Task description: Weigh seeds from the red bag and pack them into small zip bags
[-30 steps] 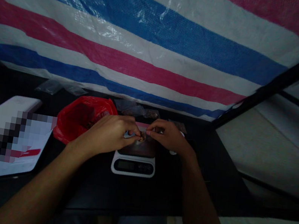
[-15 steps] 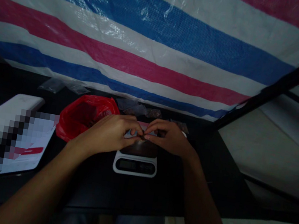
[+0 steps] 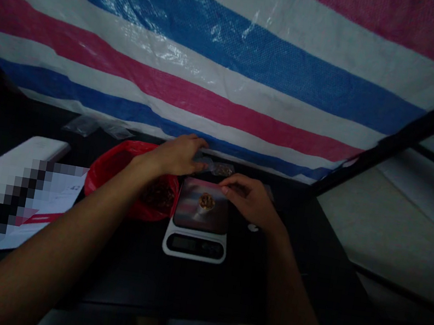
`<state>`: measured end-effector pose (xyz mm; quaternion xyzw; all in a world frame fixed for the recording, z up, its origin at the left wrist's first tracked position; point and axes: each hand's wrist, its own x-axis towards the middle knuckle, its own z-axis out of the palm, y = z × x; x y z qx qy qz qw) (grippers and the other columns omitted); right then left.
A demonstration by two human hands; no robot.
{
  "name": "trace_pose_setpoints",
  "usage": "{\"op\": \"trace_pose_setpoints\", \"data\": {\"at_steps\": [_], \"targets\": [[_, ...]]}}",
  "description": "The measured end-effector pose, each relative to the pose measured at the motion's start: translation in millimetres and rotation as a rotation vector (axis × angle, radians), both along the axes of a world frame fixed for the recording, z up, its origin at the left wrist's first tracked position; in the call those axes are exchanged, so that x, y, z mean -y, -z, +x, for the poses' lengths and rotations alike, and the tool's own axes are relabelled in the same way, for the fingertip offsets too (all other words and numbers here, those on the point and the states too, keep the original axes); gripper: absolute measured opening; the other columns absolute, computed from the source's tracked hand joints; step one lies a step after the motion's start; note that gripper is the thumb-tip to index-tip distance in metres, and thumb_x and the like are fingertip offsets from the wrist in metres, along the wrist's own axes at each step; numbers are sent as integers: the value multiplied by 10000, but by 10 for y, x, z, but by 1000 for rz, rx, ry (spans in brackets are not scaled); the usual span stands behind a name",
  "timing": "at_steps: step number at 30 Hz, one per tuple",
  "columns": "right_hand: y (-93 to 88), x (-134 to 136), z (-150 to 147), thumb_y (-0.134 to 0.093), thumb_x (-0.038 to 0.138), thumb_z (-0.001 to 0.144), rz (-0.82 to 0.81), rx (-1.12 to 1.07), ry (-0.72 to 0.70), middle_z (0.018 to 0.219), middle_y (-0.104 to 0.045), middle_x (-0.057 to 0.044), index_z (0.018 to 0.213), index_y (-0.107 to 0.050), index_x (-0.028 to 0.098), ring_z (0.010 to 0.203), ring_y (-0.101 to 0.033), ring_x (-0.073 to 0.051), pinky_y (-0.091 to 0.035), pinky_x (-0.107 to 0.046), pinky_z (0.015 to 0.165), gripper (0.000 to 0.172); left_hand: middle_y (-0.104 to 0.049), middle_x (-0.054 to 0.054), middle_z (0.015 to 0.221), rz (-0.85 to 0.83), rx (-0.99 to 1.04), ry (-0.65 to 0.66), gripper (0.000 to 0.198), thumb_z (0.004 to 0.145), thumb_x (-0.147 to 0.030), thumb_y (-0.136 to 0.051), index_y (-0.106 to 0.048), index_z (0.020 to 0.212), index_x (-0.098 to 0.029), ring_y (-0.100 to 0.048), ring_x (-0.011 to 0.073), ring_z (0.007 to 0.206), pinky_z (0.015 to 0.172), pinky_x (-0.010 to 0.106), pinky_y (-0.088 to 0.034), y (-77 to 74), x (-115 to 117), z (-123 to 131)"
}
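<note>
A white digital kitchen scale (image 3: 195,245) stands on the table, with a dark top plate. On that plate sits a small white paper cup (image 3: 204,208) holding brown nuggets. My left hand (image 3: 178,157) is at the far side of the scale, its fingertips at a small clear plastic bag (image 3: 219,169) with brown pieces in it. My right hand (image 3: 244,196) hovers at the scale's far right corner, fingers curled, and shows nothing between them. A red plastic bag (image 3: 115,173) lies left of the scale, with a dark brown heap (image 3: 158,194) inside.
A white slab-shaped device (image 3: 7,172) and partly blurred papers (image 3: 48,201) lie at the left on the black table (image 3: 127,275). Loose clear bags (image 3: 82,125) lie further back. A striped tarpaulin (image 3: 216,68) hangs behind, and a small white object (image 3: 252,227) lies right of the scale.
My hands were together above the scale, pinching something at the cup. They have parted: the left moved away to the far side, the right back to the right. The cup now shows fully.
</note>
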<state>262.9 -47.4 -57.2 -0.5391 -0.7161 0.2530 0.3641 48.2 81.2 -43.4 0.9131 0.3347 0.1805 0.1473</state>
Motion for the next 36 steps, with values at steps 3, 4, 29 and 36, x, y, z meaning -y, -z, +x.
{"op": "trace_pose_setpoints", "data": {"at_steps": [3,4,29,36], "targets": [[23,-11,9,-647,319,889,-18,-3,-3,837,-715,-31,936,-755,185,732,-607,-160,-437,-279,658,178,-616,244,1388,-131,-207,22,721,792,-443,-730,-553,1388,-78,-621,371,1222,1004,430,-493,45,-233,272],[20,-10,9,-644,315,887,-19,-1,0,829,-714,-30,933,-756,183,724,-603,-157,-434,-277,653,179,-626,249,1376,-158,-246,43,757,757,-445,-763,-558,1385,-77,-629,375,1210,989,422,-500,67,-276,346],[33,23,-73,-914,354,651,-189,88,-128,1000,-724,-44,1106,-739,185,884,-645,-181,-484,-293,758,516,-675,105,1342,-271,313,194,549,850,-421,-750,-633,1347,-221,-645,262,1204,1057,411,-499,54,537,-574],[39,15,-88,-838,303,731,-198,2,-159,1003,-761,-48,1004,-730,181,867,-691,-182,-532,-303,762,317,-591,136,1465,-233,198,163,758,820,-433,-769,-491,1495,-228,-602,302,1292,1105,461,-481,242,656,-515]]}}
